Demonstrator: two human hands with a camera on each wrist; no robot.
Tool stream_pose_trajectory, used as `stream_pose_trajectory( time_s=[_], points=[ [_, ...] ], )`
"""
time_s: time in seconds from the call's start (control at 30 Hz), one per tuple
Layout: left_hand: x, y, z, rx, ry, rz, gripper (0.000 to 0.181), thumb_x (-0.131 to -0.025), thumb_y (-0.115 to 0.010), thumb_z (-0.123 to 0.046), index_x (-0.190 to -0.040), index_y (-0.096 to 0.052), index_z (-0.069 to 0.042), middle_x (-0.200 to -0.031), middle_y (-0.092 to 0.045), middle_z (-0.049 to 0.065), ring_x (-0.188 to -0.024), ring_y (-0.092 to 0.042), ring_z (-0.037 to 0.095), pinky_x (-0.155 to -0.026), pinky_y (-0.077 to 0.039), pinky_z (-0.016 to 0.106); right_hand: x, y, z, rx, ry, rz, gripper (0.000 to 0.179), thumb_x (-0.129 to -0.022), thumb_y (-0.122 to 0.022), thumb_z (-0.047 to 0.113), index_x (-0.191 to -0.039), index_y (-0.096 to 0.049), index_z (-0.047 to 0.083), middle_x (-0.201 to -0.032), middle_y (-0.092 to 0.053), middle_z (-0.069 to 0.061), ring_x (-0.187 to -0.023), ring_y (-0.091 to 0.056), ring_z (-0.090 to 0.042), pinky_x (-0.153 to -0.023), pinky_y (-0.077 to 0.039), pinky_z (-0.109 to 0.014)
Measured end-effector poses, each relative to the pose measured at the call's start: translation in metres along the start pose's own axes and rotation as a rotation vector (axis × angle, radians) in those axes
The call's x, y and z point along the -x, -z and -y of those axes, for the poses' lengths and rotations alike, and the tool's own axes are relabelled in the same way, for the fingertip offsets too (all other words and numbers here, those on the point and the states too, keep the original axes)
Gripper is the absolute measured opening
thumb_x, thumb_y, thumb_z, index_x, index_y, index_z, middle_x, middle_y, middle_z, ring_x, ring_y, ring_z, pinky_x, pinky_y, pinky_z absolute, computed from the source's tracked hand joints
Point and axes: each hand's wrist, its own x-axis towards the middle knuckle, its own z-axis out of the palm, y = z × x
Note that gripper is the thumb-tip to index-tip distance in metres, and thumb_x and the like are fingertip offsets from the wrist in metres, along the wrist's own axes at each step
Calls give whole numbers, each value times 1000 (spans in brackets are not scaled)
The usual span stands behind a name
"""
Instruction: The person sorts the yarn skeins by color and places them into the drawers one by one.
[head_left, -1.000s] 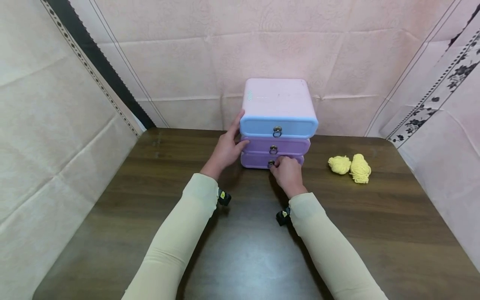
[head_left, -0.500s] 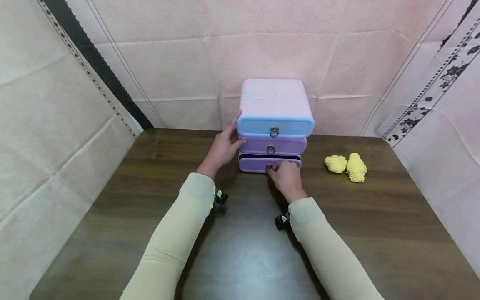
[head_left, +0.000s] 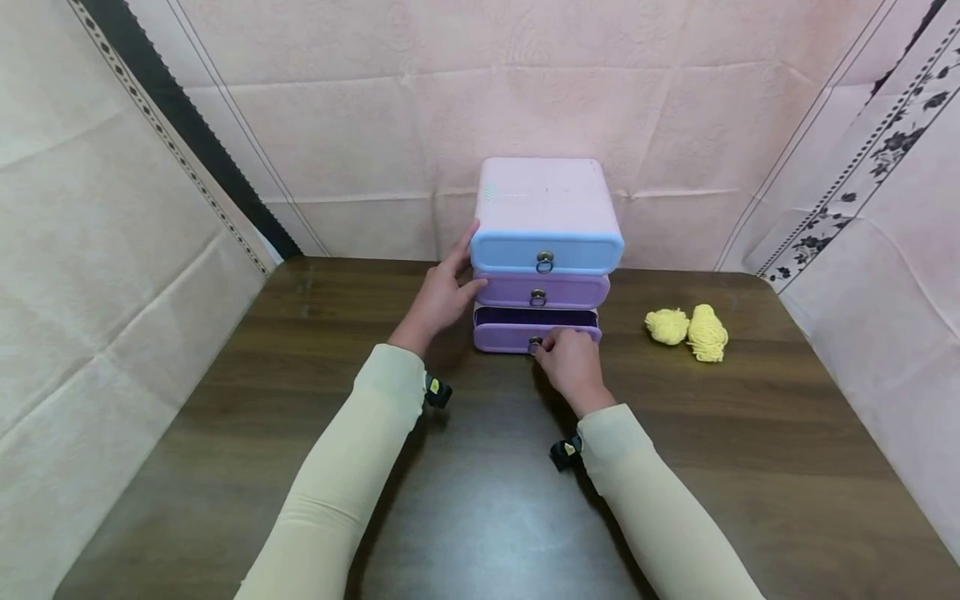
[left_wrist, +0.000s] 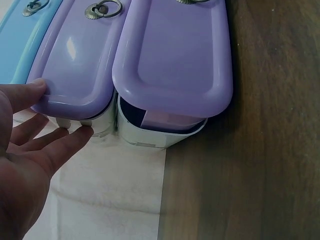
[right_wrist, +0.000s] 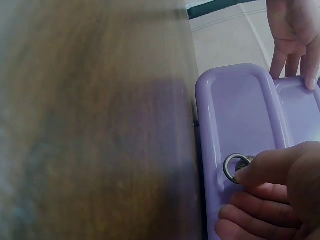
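A small drawer cabinet [head_left: 550,196] has a pale pink top, a blue upper drawer [head_left: 510,252] and two purple drawers below. The bottom purple drawer [head_left: 498,337] is pulled partway out; its inside looks dark in the head view. My right hand [head_left: 573,367] pinches the metal ring pull [right_wrist: 232,167] of that drawer between thumb and fingers. On the cabinet's left side rests my left hand [head_left: 441,300], fingers spread and fairly straight against the side. Its thumb [left_wrist: 30,94] presses the front of the middle purple drawer [left_wrist: 80,55].
Two yellow yarn bundles, a rounder one [head_left: 667,326] and a longer one [head_left: 707,333], lie right of the cabinet. Everything stands on a dark wooden table [head_left: 480,500]. A pale patterned cloth [head_left: 337,150] hangs behind and at the sides.
The bottom drawer has slid out toward me, from shut to partway open, drawn by my right hand on its ring pull. My left hand has stayed on the cabinet's side.
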Motion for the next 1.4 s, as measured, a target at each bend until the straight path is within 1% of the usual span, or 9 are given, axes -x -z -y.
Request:
stream_pose_trajectory(
  time_s=[0.23,0.37,0.6,0.8,0.97,1.27,1.4],
  points=[
    [1,2,-2,-5,-10,-8,91,-92,-65,-15,-141,-8,-67,-151,-44,7,-137,-45,24,-108,-44,40,7,2,1,0,4,7,13,-84,-69,20,-76,-73,11,-70,-71,-2,-67,-66,-24,-64,-54,-40],
    [2,0,-3,-7,-27,-14,90,-93,-65,-14,-142,-10,-66,-148,-47,10,-136,-47,25,-108,-44,39,11,4,0,-1,2,14,13,-84,-69,19,-76,-74,10,-70,-71,-3,-66,-65,-23,-64,-54,-40],
    [1,0,-4,-1,-22,-6,91,-92,-66,-15,-142,-9,-67,-150,-45,7,-136,-46,24,-109,-43,41,17,6,-1,9,-5,16,13,-84,-69,21,-78,-74,11,-72,-72,-3,-70,-66,-25,-68,-55,-41],
    [1,1,-4,-5,-37,-16,90,-93,-66,-15,-143,-9,-65,-149,-46,7,-136,-47,23,-109,-43,39,22,7,2,13,-5,10,11,-82,-70,20,-76,-74,12,-71,-72,-3,-70,-66,-27,-66,-54,-42],
    [2,1,-3,-2,-12,-9,90,-93,-65,-16,-141,-8,-67,-151,-44,4,-137,-45,22,-109,-42,39,27,8,5,24,-17,23,10,-81,-70,21,-77,-74,13,-70,-72,-2,-69,-67,-28,-66,-55,-43],
    [1,0,-1,1,18,-2,91,-93,-65,-17,-140,-6,-68,-152,-44,2,-138,-44,22,-110,-42,41,31,7,6,31,-3,28,10,-82,-70,20,-77,-73,12,-69,-70,-2,-64,-65,-23,-63,-54,-41],
    [2,0,0,3,15,-2,91,-93,-65,-16,-140,-7,-68,-151,-44,3,-138,-44,22,-110,-42,40,32,8,5,25,0,34,10,-84,-70,20,-78,-73,12,-69,-70,-2,-64,-65,-23,-63,-54,-41]
  ],
)
